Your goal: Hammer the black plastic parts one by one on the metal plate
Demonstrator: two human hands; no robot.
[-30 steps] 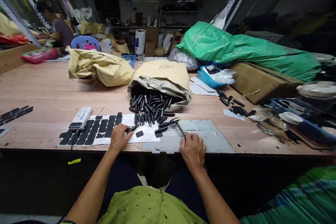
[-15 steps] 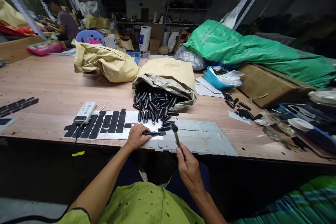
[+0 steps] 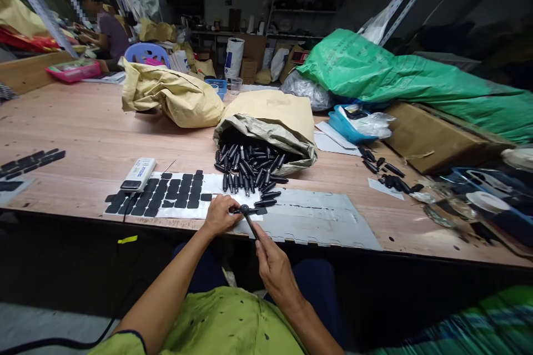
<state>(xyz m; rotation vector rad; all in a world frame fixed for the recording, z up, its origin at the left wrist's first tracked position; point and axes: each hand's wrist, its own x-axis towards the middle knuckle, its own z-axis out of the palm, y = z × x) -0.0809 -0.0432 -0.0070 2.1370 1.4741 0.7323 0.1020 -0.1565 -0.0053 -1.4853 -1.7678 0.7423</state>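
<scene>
- Your left hand (image 3: 220,215): fingers closed on a small black piece (image 3: 235,211), held at the near edge of the wooden surface (image 3: 83,138)
- Your right hand (image 3: 272,269): fingers pinched together on a thin tool (image 3: 251,224), whose round head touches the black piece just right of your left hand
- White sheet (image 3: 216,184): flat under your left hand, carrying rows of black pads (image 3: 166,197)
- Grey sheet (image 3: 320,216): flat, just right of the white sheet
- White device (image 3: 139,173): lying on the white sheet's far left corner
- Open sack (image 3: 270,116): on its side behind both sheets, with a heap of black parts (image 3: 250,169) at its mouth
- Second sack (image 3: 175,97): crumpled, left of the open sack
- Green bag (image 3: 395,72) and cardboard box (image 3: 428,136): far right, the bag behind the box
- Another person (image 3: 106,33): seated at the far left end
</scene>
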